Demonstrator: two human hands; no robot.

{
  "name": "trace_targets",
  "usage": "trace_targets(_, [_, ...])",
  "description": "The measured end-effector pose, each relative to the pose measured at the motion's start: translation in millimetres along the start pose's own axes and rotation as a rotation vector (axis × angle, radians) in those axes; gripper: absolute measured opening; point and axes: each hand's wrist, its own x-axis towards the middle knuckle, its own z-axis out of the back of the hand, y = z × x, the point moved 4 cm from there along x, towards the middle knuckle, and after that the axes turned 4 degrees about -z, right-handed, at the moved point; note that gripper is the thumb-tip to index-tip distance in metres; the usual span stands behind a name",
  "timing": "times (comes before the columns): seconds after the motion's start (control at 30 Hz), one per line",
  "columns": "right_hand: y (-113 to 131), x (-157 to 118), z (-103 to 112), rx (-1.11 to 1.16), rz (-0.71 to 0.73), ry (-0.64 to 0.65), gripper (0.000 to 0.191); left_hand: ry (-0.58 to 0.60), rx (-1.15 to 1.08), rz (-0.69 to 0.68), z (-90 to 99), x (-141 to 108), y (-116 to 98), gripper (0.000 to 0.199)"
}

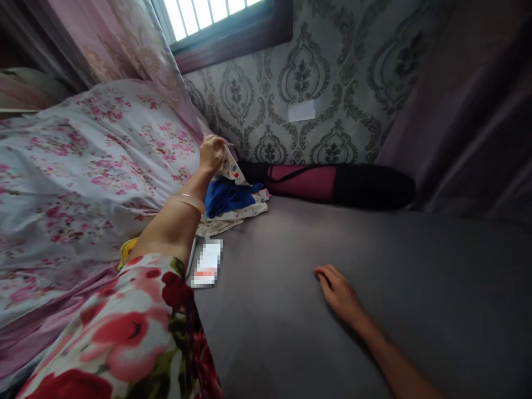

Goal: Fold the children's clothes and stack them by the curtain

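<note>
My left hand (211, 152) reaches out to the far left of the grey surface, closed on the edge of a white patterned cloth (233, 169). That cloth hangs from my fingers with coloured prints on it. Beneath it lies a small pile of folded cloths, with a bright blue cloth (228, 197) on top and pale printed cloth (255, 209) under that. My right hand (337, 291) rests low over the grey surface (274, 310), fingers loosely bent, thumb a little apart, holding nothing.
A long black and maroon bag (307, 182) lies along the papered wall. White floral bedding (95, 160) is heaped on the left. Near my left forearm are a blurred-out white item (209, 260) and something yellow (128, 250). Curtains hang at both sides.
</note>
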Motion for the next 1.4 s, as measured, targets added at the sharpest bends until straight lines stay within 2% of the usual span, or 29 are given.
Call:
trace_targets(0.23, [2, 0, 2, -0.002, 0.02, -0.001, 0.025, 0.071, -0.067, -0.303, -6.8, 8, -69, 0.015])
trace_targets(0.47, [1, -1, 1, 0.011, 0.025, 0.014, 0.027, 0.116, -0.088, -0.442, -13.3, -6, -150, 0.015])
trace_targets(0.57, [2, 0, 4, 0.036, 0.001, 0.0, 0.027, 0.113, -0.119, -0.474, -15.0, -22, -185, 0.016])
trace_targets(0.73, [23, 5, 35, 0.176, -0.081, -0.252, 0.024, 0.103, -0.185, -0.501, -11.9, -65, -244, 0.016])
trace_targets(0.8, [34, 7, 45, 0.288, -0.135, -0.285, 0.023, 0.096, -0.215, -0.488, -10.0, -84, -266, 0.016])
trace_targets(0.87, [43, 9, 48, 0.475, -0.205, -0.239, 0.027, 0.094, -0.256, -0.474, -9.1, -102, -285, 0.016])
trace_targets(0.97, [51, 10, 41, 0.807, -0.286, -0.065, 0.041, 0.092, -0.323, -0.444, -9.3, -125, -306, 0.015])
trace_targets(1.07, [49, 7, 31, 1.029, -0.428, 0.063, 0.041, 0.09, -0.371, -0.368, -10.8, -140, -314, 0.015])
trace_targets(1.17, [44, 5, 29, 1.173, -0.547, 0.068, 0.033, 0.098, -0.4, -0.254, -15.5, -148, -305, 0.014])
trace_targets(1.3, [45, 5, 44, 1.231, -0.639, 0.042, 0.022, 0.105, -0.44, 0.027, -31.1, -159, -268, 0.014])
trace_targets(1.4, [48, 8, 74, 1.182, -0.642, -0.047, 0.02, 0.094, -0.585, 0.322, -48.5, -177, -233, 0.013])
